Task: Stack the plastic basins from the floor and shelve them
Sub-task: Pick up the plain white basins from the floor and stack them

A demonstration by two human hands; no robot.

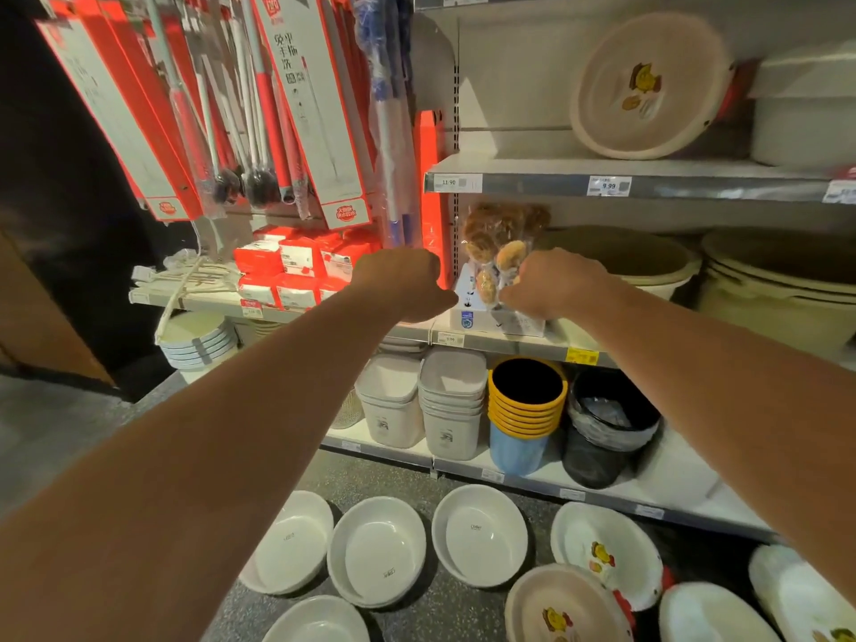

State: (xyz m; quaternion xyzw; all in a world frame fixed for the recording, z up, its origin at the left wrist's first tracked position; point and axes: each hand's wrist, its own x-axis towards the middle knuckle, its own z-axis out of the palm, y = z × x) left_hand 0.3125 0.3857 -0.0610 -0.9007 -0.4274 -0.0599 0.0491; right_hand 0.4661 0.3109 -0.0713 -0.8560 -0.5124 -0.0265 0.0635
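Several plastic basins lie open side up on the speckled floor below the shelves. Plain white ones (pixel 377 551) (pixel 479 535) (pixel 292 544) are on the left. Ones with a cartoon print (pixel 607 553) (pixel 567 604) are on the right. Another printed basin (pixel 648 85) leans on its side on the upper shelf. Both my arms stretch forward at middle-shelf height. My left hand (pixel 403 282) is curled into a fist and holds nothing. My right hand (pixel 551 284) is also curled, just in front of a packet of brown scrubbers (pixel 498 252); I cannot tell if it touches it.
Beige basin stacks (pixel 625 261) (pixel 778 280) fill the middle shelf (pixel 583 354) on the right. The bottom shelf holds white bins (pixel 451 400), yellow-rimmed buckets (pixel 525 400) and a black bin (pixel 607 428). Boxed mops (pixel 305 99) hang at the left above red packs (pixel 296 266).
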